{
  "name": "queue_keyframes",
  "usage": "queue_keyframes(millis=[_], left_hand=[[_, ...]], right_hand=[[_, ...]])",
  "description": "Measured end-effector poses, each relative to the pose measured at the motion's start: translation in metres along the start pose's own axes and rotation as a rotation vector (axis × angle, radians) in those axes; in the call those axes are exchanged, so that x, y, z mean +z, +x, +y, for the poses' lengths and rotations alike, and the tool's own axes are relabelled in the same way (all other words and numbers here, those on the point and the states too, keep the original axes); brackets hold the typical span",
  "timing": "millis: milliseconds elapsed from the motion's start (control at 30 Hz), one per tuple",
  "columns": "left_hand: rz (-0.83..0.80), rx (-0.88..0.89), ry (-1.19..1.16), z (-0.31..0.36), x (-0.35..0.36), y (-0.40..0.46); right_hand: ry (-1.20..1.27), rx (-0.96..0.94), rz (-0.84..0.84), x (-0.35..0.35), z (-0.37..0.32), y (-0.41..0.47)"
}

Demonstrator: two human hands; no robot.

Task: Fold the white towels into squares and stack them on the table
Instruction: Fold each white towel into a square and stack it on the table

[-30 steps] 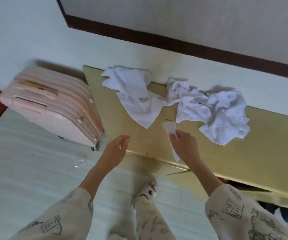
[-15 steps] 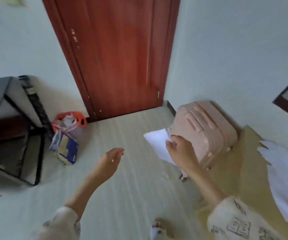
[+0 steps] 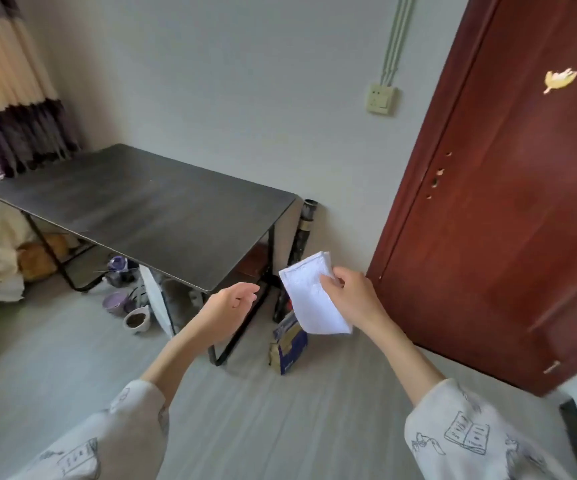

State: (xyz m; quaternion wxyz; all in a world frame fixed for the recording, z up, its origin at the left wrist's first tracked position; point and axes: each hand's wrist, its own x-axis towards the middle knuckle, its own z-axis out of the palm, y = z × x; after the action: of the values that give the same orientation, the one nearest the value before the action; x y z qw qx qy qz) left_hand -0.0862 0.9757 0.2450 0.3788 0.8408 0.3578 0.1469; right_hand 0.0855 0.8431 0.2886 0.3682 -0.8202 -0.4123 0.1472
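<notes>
A person's view looks down across a room toward a dark desk (image 3: 148, 206) that stands against a pale wall. At far left a striped curtain (image 3: 10, 81) hangs beside the desk, and under the desk sit bags, a purple bowl (image 3: 115, 302) and a small pot of dark soil (image 3: 136, 320) on the grey floor (image 3: 280, 410). The desk top shows no towels in this view. In the middle, the left hand (image 3: 226, 311) reaches forward near the desk's front corner, its fingers loosely curved and holding nothing. To its right, the right hand (image 3: 354, 299) holds a folded white towel (image 3: 309, 297) in the air, thumb and fingers pinching its right edge; the towel hangs apart from the desk, just right of the corner. A blue and tan box (image 3: 289, 344) stands on the floor below it. Further right are a wall switch (image 3: 380, 100) and a red-brown door (image 3: 509, 209). The step in hand seems to be carrying this towel to the desk. To do it well, the free hand should likely support the underside so the folds stay closed, then lay it flat, well in from the edge, with its sides square to the desk to start a neat stack.
</notes>
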Motion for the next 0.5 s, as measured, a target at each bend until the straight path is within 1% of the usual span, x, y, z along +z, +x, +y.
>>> queue_keyframes(millis=[133,233,367,400,433,500], left_hand=[[0.114,-0.103,-0.047,-0.048,-0.055,0.043],[0.186,-0.199,-0.145,-0.097,-0.088,0.063],[0.262,-0.308,-0.301,-0.155,-0.13,0.093],[0.267,-0.347,-0.379,-0.166,-0.142,0.103],[0.24,-0.382,-0.507,-0.176,-0.155,0.115],[0.105,-0.427,-0.821,-0.199,-0.183,0.143]], right_hand=[[0.086,-0.101,-0.157,0.049,-0.05,0.085],[0.147,-0.138,-0.279,0.095,-0.089,0.136],[0.257,-0.133,-0.449,0.156,-0.137,0.19],[0.305,-0.126,-0.498,0.17,-0.148,0.201],[0.358,-0.123,-0.544,0.183,-0.158,0.214],[0.46,-0.084,-0.611,0.21,-0.177,0.24]])
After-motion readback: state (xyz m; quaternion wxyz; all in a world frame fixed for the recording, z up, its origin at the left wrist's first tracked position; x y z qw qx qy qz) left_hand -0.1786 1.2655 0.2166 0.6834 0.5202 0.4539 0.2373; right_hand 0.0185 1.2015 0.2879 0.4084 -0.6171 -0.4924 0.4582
